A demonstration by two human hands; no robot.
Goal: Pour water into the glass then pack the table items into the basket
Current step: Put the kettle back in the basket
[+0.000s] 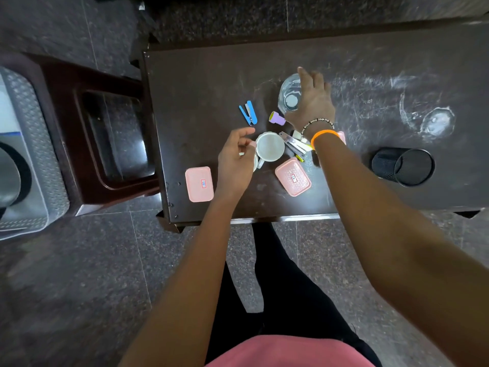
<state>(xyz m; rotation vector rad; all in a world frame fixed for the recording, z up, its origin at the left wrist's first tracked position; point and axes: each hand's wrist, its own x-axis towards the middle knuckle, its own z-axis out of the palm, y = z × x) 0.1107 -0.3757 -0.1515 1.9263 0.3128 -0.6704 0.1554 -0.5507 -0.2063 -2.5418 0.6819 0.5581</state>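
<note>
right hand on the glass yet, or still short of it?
Touching. The head view shows the right hand wrapped over the glass, its fingers overlapping the rim and side with no visible gap.

Dark scratched wooden table [370,75], speckled grey granite floor tiles [79,287], dark wooden stool [66,83] beside it

My dark scratched table [211,75] bears a glass [289,95], white cup [269,147], blue stapler [248,113], two pink lids [199,184], mesh holder [403,166]
</note>
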